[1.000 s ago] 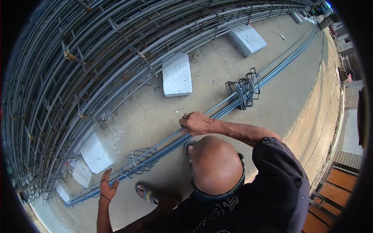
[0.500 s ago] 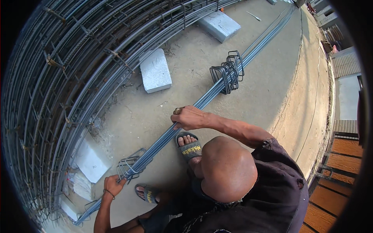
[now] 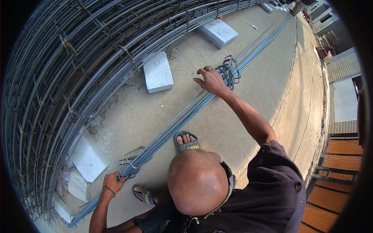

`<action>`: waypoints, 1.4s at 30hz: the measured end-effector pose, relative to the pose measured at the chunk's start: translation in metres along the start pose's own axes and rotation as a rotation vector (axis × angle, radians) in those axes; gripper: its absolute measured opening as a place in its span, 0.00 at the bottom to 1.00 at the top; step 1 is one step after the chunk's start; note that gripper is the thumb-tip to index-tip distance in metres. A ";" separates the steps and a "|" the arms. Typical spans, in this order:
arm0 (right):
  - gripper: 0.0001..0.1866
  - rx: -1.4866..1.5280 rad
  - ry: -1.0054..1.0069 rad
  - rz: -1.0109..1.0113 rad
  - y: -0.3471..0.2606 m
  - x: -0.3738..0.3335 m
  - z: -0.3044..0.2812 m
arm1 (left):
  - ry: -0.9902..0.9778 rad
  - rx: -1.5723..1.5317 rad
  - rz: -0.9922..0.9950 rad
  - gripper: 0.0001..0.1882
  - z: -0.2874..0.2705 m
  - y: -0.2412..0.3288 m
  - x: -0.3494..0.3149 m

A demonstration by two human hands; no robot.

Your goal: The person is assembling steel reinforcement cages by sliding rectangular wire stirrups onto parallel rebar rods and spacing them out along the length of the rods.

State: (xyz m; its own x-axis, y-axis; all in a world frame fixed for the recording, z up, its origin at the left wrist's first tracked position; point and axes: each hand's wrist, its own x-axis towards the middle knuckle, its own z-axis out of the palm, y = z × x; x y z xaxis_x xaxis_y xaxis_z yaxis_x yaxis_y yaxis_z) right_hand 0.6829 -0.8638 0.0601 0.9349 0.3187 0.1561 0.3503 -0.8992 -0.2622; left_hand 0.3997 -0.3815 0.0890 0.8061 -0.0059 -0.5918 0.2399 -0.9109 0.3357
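A long bundle of ribbed steel rebar runs diagonally across the concrete, from lower left to far upper right. My left hand is closed round its lower left part, beside a few loose bent-wire stirrups that encircle the bars. Farther along, my right hand is held over the bundle with thumb and fingers apart. It is right next to a cluster of dark square stirrups, partly hiding them; whether it touches them I cannot tell. Below that hand, one bar lies slightly apart from the others.
Tied rebar cages fill the left side. Pale blocks, including one in the middle and one farther back, stand along them. My sandalled foot is close to the bundle. Orange-brown panels stand at right.
My right hand has let go of the bars and moved up along them to the stirrup cluster, its fingers now spread. One bar has separated from the bundle. My left hand stays at the lower end.
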 end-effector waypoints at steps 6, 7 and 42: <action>0.13 -0.370 -0.315 0.130 0.076 0.039 -0.001 | 0.016 0.021 0.007 0.15 -0.002 0.000 -0.002; 0.13 -0.337 -0.292 0.085 0.077 0.037 0.000 | -0.005 0.036 -0.018 0.15 -0.002 0.000 -0.003; 0.21 0.251 -0.533 -0.460 -0.128 -0.084 0.095 | -0.028 0.036 -0.109 0.12 -0.011 -0.018 0.023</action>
State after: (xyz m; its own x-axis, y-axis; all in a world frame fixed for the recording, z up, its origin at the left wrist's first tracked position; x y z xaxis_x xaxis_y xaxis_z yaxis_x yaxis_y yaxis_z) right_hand 0.5645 -0.7474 -0.0099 0.5689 0.8059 -0.1638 0.6556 -0.5647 -0.5013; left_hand 0.4199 -0.3608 0.0767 0.7606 0.0831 -0.6439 0.3054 -0.9210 0.2419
